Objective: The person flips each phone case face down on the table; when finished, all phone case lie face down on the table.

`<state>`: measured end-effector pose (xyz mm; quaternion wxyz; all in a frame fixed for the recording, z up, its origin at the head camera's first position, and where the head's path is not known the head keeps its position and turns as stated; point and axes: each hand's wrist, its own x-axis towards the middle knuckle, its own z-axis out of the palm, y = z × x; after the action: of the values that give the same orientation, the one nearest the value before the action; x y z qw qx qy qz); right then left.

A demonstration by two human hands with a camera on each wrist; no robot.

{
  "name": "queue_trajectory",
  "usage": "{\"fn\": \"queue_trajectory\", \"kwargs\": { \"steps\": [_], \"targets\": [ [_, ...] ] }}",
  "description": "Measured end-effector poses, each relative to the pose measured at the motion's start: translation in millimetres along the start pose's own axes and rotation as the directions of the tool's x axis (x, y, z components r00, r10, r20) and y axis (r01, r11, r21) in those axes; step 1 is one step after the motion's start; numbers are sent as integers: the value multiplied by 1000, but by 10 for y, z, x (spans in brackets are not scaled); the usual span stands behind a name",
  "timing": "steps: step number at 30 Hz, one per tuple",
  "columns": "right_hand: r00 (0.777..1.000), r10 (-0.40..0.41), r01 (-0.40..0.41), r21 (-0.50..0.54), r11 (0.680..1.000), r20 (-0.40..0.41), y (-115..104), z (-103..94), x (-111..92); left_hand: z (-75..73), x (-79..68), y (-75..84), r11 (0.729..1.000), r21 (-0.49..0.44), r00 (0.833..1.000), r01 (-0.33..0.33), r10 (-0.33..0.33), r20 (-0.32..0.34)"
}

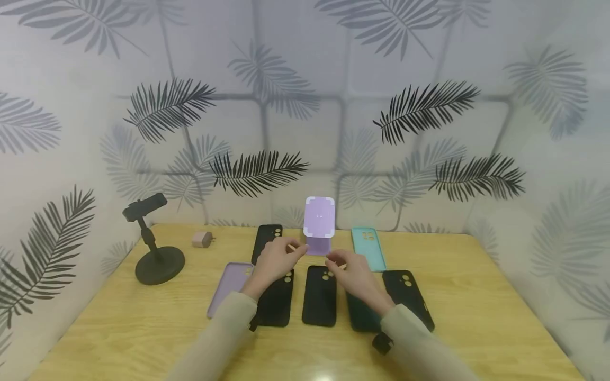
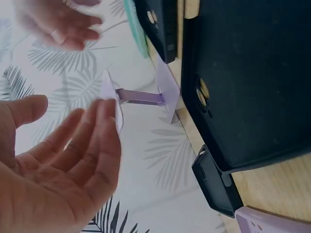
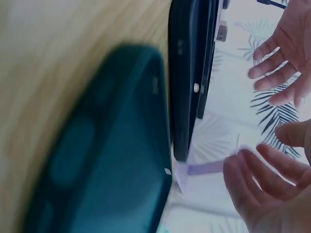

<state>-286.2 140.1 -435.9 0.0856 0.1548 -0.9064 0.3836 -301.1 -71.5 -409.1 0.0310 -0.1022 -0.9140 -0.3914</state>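
Note:
A lilac folding phone stand (image 1: 319, 217) with white corner marks stands at the back middle of the table. My left hand (image 1: 278, 259) hovers in front and to its left, fingers relaxed and nothing held. To the right, my right hand (image 1: 355, 272) is raised over the cases, also holding nothing. Between and below the hands lies a black phone case (image 1: 319, 301). Another black case (image 1: 276, 304) is under my left wrist, and a dark teal case (image 3: 121, 174) lies partly hidden beneath my right forearm. Both wrist views show the palms turned inward with fingers loosely bent.
More cases lie around: a lilac case (image 1: 230, 288) at left, a black case (image 1: 263, 242) behind it, a turquoise case (image 1: 370, 251) back right, and a black case (image 1: 410, 299) at right. A black round-based holder (image 1: 159, 264) and a pink charger plug (image 1: 202, 239) are at left.

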Motion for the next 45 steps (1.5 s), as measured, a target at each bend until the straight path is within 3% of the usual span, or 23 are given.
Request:
{"fn": "queue_trajectory", "kwargs": {
  "steps": [6,10,14,17,23,30,40,45],
  "targets": [
    [976,20,-81,276,958,215,10,173,60,-162,46,-152,973,-227,995,36,-13,100],
    [944,-12,-106,339,935,329,-42,293,89,-311,75,-369,958,-282,981,53,3,194],
    [909,-41,-129,373,919,416,-118,388,111,-484,79,-569,950,-308,954,56,40,296],
    [887,-67,-125,378,917,457,-170,458,130,-620,66,-682,955,-293,944,55,46,327],
    [843,-113,-102,362,926,526,-303,603,156,-846,41,-886,969,-245,934,41,51,355],
    [796,-168,-45,334,942,581,-507,749,199,-1056,42,-1091,972,-228,932,65,22,361],
    [757,-283,109,313,943,589,-690,973,253,-1127,136,-1349,983,-152,949,99,-48,312],
    [725,-326,177,294,939,606,-761,1104,268,-1122,172,-1459,983,-137,945,122,-73,318]
  ]
}}
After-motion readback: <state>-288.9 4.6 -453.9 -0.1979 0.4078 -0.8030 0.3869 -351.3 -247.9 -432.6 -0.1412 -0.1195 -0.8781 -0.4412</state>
